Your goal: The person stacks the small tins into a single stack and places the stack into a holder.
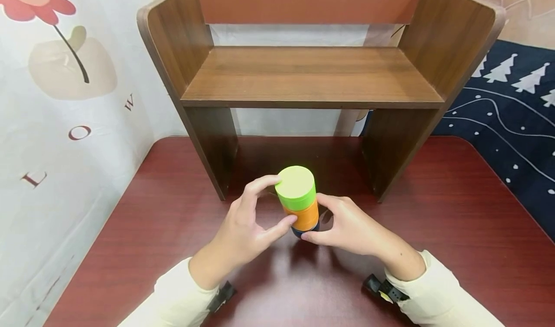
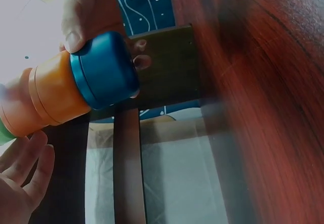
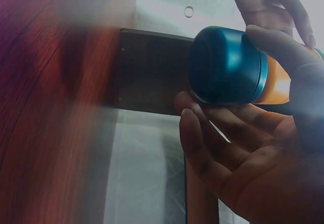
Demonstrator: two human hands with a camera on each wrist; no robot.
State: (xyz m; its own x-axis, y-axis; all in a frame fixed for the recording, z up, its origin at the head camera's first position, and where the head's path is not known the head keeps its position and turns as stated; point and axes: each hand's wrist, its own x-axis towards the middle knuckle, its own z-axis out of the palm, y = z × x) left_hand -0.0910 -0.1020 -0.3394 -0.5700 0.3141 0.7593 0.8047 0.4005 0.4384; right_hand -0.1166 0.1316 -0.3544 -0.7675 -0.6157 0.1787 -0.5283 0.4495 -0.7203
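A cylindrical container [image 1: 305, 216] with a bright green top, an orange middle and a dark blue base is held upright between both hands. In both wrist views its blue base [image 2: 107, 72] [image 3: 225, 66] hangs above the tabletop. My left hand [image 1: 249, 223] grips the upper part, index finger at the green top's edge and thumb on the orange band. My right hand [image 1: 349, 226] holds the lower part, its thumb across the blue base and its other fingers round the far side, partly hidden in the head view.
A brown wooden shelf unit [image 1: 312, 76] stands at the back of the dark red table [image 1: 143, 230], its two side panels reaching down to the tabletop behind the container. Printed cloth [image 1: 86, 173] hangs along the left side, and dark blue cloth [image 1: 516, 124] along the right.
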